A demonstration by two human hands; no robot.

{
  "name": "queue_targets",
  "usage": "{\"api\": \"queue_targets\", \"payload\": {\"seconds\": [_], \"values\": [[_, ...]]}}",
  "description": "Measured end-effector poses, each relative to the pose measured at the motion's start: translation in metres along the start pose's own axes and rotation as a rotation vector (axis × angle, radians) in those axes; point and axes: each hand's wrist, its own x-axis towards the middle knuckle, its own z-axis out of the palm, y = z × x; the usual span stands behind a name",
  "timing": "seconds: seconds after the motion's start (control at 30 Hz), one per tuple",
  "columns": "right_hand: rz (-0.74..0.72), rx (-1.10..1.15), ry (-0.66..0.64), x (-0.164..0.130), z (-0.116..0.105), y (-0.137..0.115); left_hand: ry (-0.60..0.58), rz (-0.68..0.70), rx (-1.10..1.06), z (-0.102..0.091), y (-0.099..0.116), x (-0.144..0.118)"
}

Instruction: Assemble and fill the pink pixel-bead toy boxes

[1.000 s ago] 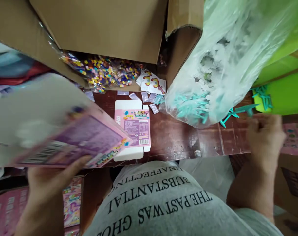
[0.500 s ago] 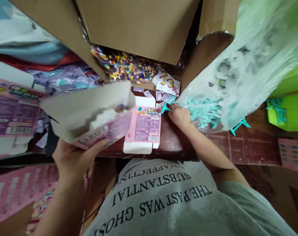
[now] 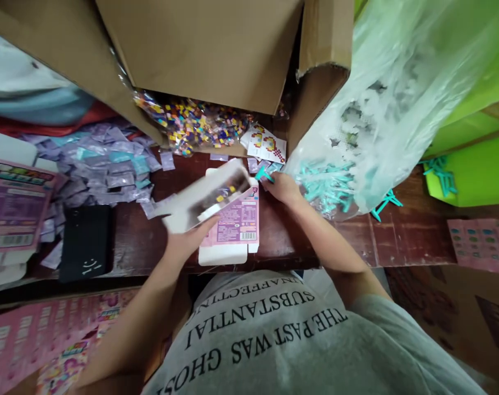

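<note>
My left hand [image 3: 187,238] grips an opened cardboard box [image 3: 183,203], tilted, its white inside facing up. Small yellow and dark beads and something white show within it. Beneath that box, a pink and purple printed box [image 3: 237,225] lies flat on the table. Between the fingers of my right hand [image 3: 280,186] is a small turquoise plastic T-shaped piece [image 3: 264,175], close to the open end of the tilted box. Many more turquoise pieces [image 3: 327,184] lie in a clear plastic bag just right of that hand.
Purple and blue sachets [image 3: 118,164] are heaped at left, beside a black phone [image 3: 85,241]. Behind stand a large carton [image 3: 204,49], a bag of coloured beads [image 3: 200,123] and printed pattern cards [image 3: 267,144]. A green bin [image 3: 471,175] is at right.
My left hand has brought the opened box rightward, over the flat box and near my right hand. My right hand still holds the turquoise piece. The phone has come into fuller view.
</note>
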Motion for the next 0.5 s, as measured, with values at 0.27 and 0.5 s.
{"api": "queue_targets", "payload": {"seconds": [0.27,0.5], "values": [[-0.821,0.385,0.531,-0.074,-0.096,0.006,-0.005,0.076,-0.082,0.013,0.012,0.008],[-0.941,0.187,0.455,-0.077,-0.108,-0.05,-0.034,0.044,-0.197,0.023,0.038,0.005]]}}
